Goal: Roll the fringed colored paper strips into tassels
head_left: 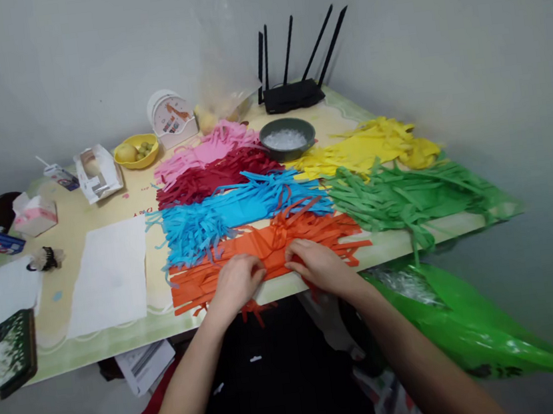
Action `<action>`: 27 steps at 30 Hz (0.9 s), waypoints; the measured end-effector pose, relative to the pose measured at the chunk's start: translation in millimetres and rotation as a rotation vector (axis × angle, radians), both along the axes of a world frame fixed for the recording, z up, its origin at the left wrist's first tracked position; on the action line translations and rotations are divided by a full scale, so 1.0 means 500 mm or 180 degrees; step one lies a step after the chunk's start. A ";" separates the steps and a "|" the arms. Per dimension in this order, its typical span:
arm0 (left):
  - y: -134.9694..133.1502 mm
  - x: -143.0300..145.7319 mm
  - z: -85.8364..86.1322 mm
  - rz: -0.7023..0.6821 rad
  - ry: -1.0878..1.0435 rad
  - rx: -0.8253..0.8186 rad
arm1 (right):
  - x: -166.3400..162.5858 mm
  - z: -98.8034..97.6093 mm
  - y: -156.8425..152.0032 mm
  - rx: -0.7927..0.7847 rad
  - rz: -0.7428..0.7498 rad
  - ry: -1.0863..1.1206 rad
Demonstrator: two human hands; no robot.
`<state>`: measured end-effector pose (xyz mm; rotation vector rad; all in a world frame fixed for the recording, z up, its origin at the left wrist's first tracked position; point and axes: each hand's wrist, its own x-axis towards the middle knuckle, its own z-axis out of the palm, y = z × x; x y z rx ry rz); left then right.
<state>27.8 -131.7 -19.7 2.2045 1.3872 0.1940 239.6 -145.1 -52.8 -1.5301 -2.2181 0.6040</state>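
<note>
On the bench (124,197), lower centre, orange fringed sheeting (267,243) is pinched by both hands (238,280) (318,266), fingers (251,264) closed; holder lettering (177,116) is blurred.

The fingers (253,263) hide part of the orange fringe (270,240); marks (494,372) on the green bag (472,321) are unreadable.

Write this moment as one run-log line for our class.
left hand: touching orange fringe | right hand: touching same fringe | beyond: blue fringe

Dim, soft light, slight blur, glare on the green bag (476,320).
</note>
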 end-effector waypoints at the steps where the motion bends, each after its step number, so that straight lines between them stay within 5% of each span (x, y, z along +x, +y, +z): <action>1: 0.000 0.002 0.001 -0.0006 0.0046 0.0009 | 0.002 0.000 0.002 -0.0006 0.0009 0.0001; 7: -0.005 0.016 -0.003 -0.0018 0.0502 0.0397 | 0.001 0.017 -0.019 0.0139 -0.0054 0.0122; 11: -0.005 0.019 -0.009 0.0283 0.0452 0.0518 | -0.057 0.026 -0.070 0.0789 0.0056 0.0518; 14: -0.006 0.012 -0.014 0.0641 0.0239 0.0759 | -0.107 0.005 -0.074 0.0677 0.0299 0.0446; 21: -0.027 -0.063 -0.006 0.1615 -0.1476 0.1786 | -0.093 -0.055 -0.005 0.0176 -0.0621 0.0359; 27: -0.008 -0.266 0.053 0.3342 -0.3407 0.1764 | -0.046 -0.096 0.010 0.0074 -0.0946 0.1493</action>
